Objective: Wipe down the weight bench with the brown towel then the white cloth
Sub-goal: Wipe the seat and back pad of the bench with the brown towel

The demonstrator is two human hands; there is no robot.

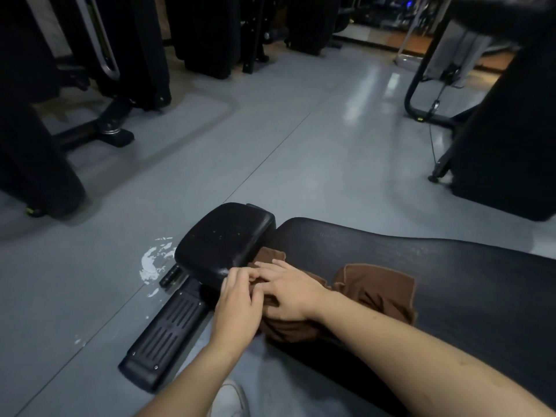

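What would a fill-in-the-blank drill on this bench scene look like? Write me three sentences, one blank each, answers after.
1. Both hands, the left hand and the right hand, rest on a towel coloured ____.
2. The towel lies on the black weight ____.
3. The white paint scuffs mark the grey ____.

Missing words: brown; bench; floor

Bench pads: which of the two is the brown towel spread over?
The long back pad on the right; most of the brown towel lies on it. The small seat pad only meets the towel's end at the gap.
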